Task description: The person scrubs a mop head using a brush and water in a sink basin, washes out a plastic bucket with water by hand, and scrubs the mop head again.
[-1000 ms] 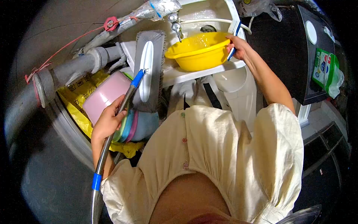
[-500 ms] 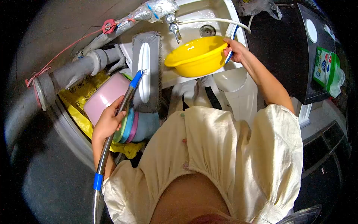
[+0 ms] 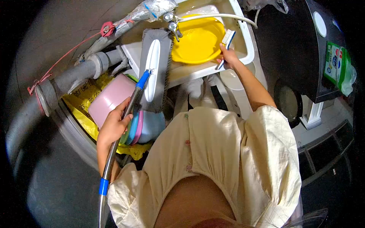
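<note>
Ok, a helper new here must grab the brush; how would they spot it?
Find the white sink at the top, then the yellow basin there. By the basin's right edge, the right hand holds the brush. White bristles and blue trim set it apart from the plain basin and the long-poled grey mop.

You are in what looks like a home's washing corner: on the far side you have a white rectangular sink (image 3: 249,47) with a shiny metal tap (image 3: 173,26) and a round yellow plastic basin (image 3: 197,40); a thick grey pipe (image 3: 76,72) runs bare on the left near stacked pastel plastic tubs (image 3: 112,97), and a long-handled grey flat mop (image 3: 153,72) adds to the household look.
</note>
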Tool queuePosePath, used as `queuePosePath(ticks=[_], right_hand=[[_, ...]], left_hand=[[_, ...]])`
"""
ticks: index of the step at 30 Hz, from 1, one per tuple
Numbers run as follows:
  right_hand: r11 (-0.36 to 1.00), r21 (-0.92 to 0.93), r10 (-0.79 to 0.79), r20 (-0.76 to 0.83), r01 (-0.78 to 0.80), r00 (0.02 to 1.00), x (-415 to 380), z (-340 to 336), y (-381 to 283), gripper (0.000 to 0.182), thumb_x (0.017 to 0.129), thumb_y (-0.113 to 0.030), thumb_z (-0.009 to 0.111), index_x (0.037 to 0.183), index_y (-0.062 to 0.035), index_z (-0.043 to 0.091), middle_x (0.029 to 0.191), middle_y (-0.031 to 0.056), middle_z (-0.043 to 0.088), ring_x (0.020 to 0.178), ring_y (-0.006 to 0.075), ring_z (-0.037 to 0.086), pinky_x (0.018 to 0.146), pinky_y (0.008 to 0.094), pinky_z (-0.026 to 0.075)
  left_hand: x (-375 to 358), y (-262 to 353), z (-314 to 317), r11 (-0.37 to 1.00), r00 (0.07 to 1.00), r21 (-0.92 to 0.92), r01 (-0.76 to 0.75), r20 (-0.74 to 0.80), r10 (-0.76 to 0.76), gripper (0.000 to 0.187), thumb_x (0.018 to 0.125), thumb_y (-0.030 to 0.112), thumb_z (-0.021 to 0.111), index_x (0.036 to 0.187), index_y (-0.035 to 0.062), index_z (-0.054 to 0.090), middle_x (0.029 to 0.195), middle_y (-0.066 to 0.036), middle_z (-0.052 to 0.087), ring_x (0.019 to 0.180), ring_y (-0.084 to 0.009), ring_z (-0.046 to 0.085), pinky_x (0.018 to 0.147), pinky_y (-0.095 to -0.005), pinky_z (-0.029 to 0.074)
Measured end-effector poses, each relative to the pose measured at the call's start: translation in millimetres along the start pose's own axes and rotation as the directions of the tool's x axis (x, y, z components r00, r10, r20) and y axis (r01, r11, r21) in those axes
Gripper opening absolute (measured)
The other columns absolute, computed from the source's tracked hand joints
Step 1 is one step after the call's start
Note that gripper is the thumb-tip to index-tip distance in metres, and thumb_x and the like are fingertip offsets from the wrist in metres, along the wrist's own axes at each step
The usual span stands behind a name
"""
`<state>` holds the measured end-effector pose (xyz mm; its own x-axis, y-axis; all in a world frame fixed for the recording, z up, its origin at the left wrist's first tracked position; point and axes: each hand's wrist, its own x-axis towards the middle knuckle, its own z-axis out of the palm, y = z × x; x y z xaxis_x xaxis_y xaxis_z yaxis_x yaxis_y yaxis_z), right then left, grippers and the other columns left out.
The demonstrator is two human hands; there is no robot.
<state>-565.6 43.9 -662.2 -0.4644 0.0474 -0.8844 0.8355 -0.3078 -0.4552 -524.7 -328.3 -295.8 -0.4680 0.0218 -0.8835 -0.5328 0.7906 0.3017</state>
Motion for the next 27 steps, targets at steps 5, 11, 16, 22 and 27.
queuePosePath(ticks=[5, 11, 16, 22, 27], right_hand=[[0.991, -0.129, -0.066, -0.291, 0.029, 0.955, -23.9, 2.6, 1.9, 0.038, 0.093, -0.033, 0.054, 0.079, 0.0022, 0.054, 0.067, 0.0109, 0.054, 0.046, 0.0172, 0.051, 0.038, 0.0304, 0.049], [0.992, -0.022, 0.125, 0.203, -0.123, 0.971, -70.1, 58.9, 58.2, 0.045, 0.090, -0.035, 0.061, 0.105, 0.0068, 0.055, 0.094, 0.0160, 0.067, 0.040, 0.0130, 0.045, 0.041, 0.0269, 0.045], [0.970, 0.156, 0.098, 0.456, -0.188, 0.884, -101.7, 121.8, 85.1, 0.042, 0.083, -0.038, 0.069, 0.109, -0.0079, 0.056, 0.098, 0.0060, 0.060, 0.064, 0.0093, 0.046, 0.053, 0.0297, 0.045], [0.991, -0.054, 0.135, 0.308, -0.124, 0.942, -120.6, 138.7, 68.1, 0.036, 0.082, -0.039, 0.068, 0.095, -0.0064, 0.060, 0.082, 0.0024, 0.056, 0.060, 0.0116, 0.050, 0.052, 0.0303, 0.045], [0.992, 0.106, 0.032, 0.323, -0.070, 0.946, -113.6, 133.6, 36.6, 0.038, 0.084, -0.042, 0.062, 0.087, -0.0050, 0.063, 0.069, 0.0021, 0.058, 0.057, 0.0129, 0.051, 0.052, 0.0283, 0.043]], left_hand=[[2.2, -5.5, 4.1, 0.996, 0.996, 0.037, -0.086, -0.015, 0.086, 0.057, 0.088, 0.000, 0.056, 0.141, 0.0103, 0.039, 0.087, -0.004, 0.057, 0.053, -0.0085, 0.046, 0.048, -0.0249, 0.041], [3.5, 4.2, 5.6, 0.998, 0.998, 0.038, -0.059, 0.021, 0.059, 0.057, 0.087, -0.001, 0.056, 0.140, 0.0100, 0.039, 0.092, -0.005, 0.059, 0.052, -0.0085, 0.046, 0.048, -0.0253, 0.041], [9.3, 20.6, 7.3, 0.987, 0.990, 0.087, -0.139, 0.038, 0.136, 0.057, 0.087, 0.000, 0.056, 0.141, 0.0087, 0.038, 0.090, -0.003, 0.058, 0.051, -0.0075, 0.045, 0.047, -0.0244, 0.041], [36.0, 22.7, 1.0, 0.981, 0.990, -0.195, 0.014, 0.138, 0.013, 0.051, 0.090, 0.002, 0.054, 0.139, 0.0070, 0.040, 0.084, 0.001, 0.058, 0.047, -0.0037, 0.042, 0.042, -0.0188, 0.037], [72.7, 10.8, -1.5, 0.936, 0.980, -0.353, 0.003, 0.186, 0.067, 0.054, 0.090, 0.003, 0.056, 0.140, 0.0032, 0.037, 0.088, -0.002, 0.062, 0.048, -0.0042, 0.045, 0.041, -0.0188, 0.038]])
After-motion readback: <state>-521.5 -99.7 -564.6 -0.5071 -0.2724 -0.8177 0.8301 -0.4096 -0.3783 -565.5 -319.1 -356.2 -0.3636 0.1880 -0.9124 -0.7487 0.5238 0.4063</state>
